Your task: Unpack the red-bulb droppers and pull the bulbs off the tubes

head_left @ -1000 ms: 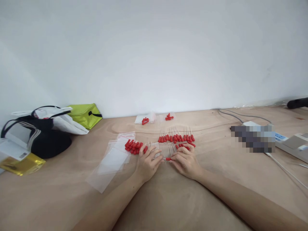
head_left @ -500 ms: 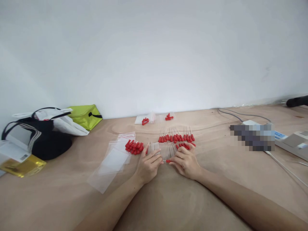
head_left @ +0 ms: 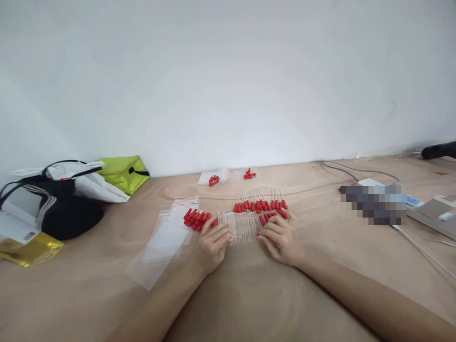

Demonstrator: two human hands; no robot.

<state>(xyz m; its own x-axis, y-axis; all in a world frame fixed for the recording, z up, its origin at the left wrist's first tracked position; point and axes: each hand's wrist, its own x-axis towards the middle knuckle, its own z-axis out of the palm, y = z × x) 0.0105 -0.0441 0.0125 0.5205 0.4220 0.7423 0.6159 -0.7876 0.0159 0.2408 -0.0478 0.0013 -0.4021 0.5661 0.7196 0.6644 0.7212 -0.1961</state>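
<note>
A row of thin clear glass dropper tubes (head_left: pixel 245 229) lies between my hands. My left hand (head_left: pixel 214 244) is closed at the row's left end, and a short length of glass tube shows past its pinched fingertips. My right hand (head_left: pixel 285 242) is closed at the right end, with the tip of a red rubber bulb (head_left: pixel 258 234) showing at its fingertips. Behind lie finished-looking droppers (head_left: pixel 260 205), glass tubes with red bulbs on. More red bulbs (head_left: pixel 263 219) sit by my right fingers. A pile of red bulbs (head_left: pixel 195 219) touches the area beside my left fingers.
Clear zip bags (head_left: pixel 164 242) lie at the left of the wooden table (head_left: pixel 235 294). Two bags with red bulbs (head_left: pixel 214 180) rest near the wall. A black bag (head_left: pixel 71 213) and a green bag (head_left: pixel 124 173) stand far left. A white cable (head_left: pixel 420 244) runs at right.
My hands have moved apart, the left one to the left and the right one to the right. The red bulb between them is now mostly hidden at my right fingertips.
</note>
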